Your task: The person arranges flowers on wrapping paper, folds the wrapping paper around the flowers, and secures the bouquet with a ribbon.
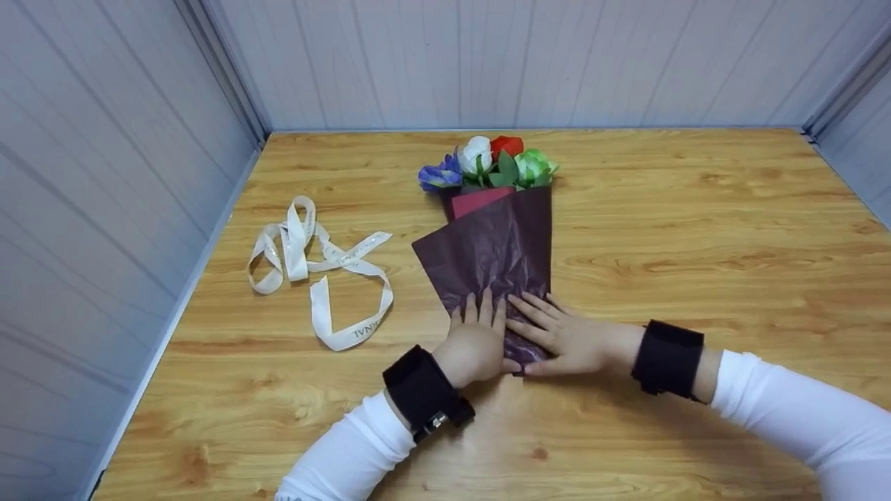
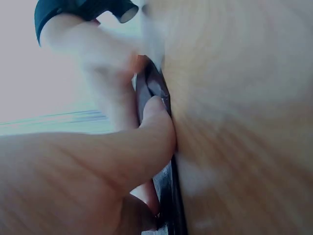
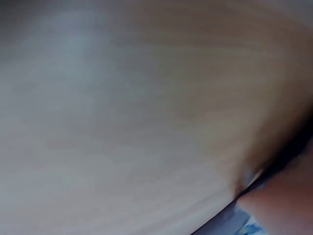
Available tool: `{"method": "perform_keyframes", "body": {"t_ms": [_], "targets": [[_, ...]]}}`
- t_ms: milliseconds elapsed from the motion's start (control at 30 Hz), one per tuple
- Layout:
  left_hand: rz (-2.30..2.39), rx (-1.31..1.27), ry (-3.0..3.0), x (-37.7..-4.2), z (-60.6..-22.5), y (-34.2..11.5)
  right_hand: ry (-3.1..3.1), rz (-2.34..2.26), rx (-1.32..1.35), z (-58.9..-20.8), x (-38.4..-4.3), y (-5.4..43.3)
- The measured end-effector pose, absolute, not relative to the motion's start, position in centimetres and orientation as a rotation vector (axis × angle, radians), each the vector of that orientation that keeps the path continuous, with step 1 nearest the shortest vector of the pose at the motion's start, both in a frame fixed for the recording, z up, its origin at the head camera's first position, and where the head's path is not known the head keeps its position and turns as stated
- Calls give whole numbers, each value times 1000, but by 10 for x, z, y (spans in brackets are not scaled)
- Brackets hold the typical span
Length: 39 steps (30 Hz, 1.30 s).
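- Head view: a bunch of flowers (image 1: 476,154) lies on the table (image 1: 696,243) in dark paper (image 1: 487,243), blooms toward the far wall, a red piece (image 1: 483,200) showing at the wrap's mouth
- Left hand (image 1: 473,348) rests on the lower wrap, fingers straight and spread, gripping nothing
- Right hand (image 1: 564,337) lies across the wrap's other side, fingers also stretched out, thumb near the left one at the narrow end
- Step in hand, as I judge it: flattening and narrowing the folded paper round the stems, which are hidden
- White ribbon (image 1: 297,243) lies loose and looped to the left, apart from the wrap, not yet tied on
- Next move probably calls for one hand pinning the narrow end so the folds cannot spring back, while the other reaches for the ribbon
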<state>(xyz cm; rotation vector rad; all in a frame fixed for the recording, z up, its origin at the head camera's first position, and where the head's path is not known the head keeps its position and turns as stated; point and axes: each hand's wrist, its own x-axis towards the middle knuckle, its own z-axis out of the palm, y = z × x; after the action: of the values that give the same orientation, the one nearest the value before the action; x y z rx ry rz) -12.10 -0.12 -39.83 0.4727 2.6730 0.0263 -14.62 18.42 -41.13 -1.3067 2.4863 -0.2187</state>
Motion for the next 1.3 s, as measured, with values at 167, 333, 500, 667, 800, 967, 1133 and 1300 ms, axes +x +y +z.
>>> {"method": "perform_keyframes", "body": {"t_ms": [167,333,500,667,800,967,1133,1300], "targets": [[-6,522,2733,-118,-396,-3,2517,-305,-1048,-411,-169,181],[-20,533,2722,-118,-396,-4,2586,-231,-829,-407,-199,179],[-19,552,2735,-118,-397,-7,2619,-165,-695,-401,-231,178],[-1,556,2748,-119,-398,-8,2610,-143,-563,-397,-265,177],[21,552,2731,-120,-399,-8,2613,-146,-472,-396,-288,181],[32,554,2726,-117,-399,-6,2622,-193,-416,-394,-306,190],[39,542,2740,-117,-398,-7,2634,-247,-409,-394,-319,198],[51,543,2731,-119,-398,-10,2686,-152,-486,-402,-312,202]]}}
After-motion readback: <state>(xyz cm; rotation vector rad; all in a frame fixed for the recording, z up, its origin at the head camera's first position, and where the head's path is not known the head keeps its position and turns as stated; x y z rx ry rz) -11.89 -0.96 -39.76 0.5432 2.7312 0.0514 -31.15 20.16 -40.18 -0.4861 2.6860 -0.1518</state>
